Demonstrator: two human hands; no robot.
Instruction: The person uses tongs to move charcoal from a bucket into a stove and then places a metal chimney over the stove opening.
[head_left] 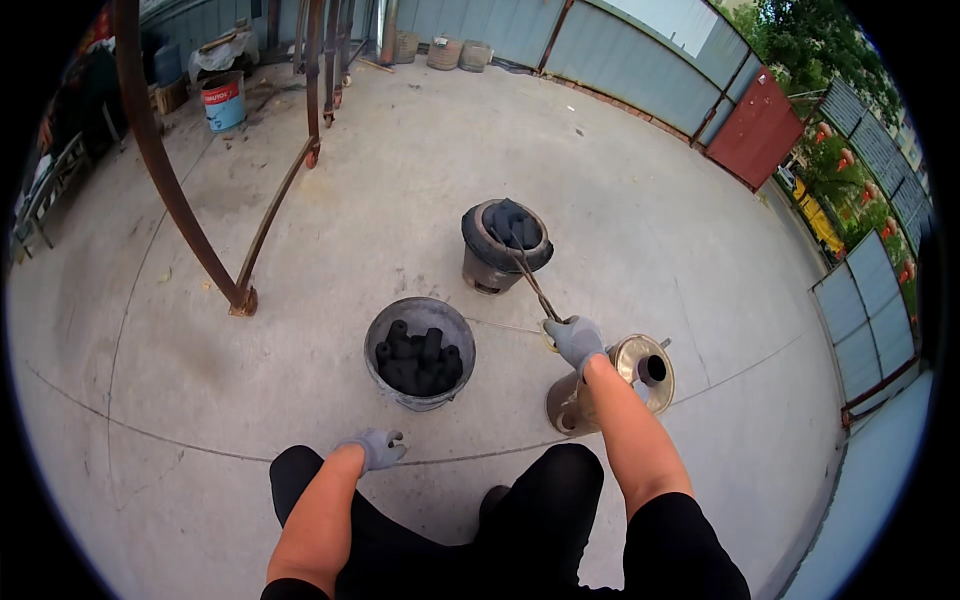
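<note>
My right hand (574,340), in a grey glove, grips metal tongs (530,280) that reach forward into a small round stove (505,245), its top filled with black charcoal pieces. My left hand (374,448), also gloved, rests empty near my knee with its fingers loosely curled, just below a metal bucket (377,328) that holds several black charcoal cylinders. The bucket stands left of the stove and between my two hands.
A metal funnel-shaped lid (655,395) lies on the concrete under my right forearm. A rusty curved metal frame (165,170) stands at the left, a white-and-blue paint bucket (224,101) behind it. Corrugated fencing and a red gate (757,127) close the yard.
</note>
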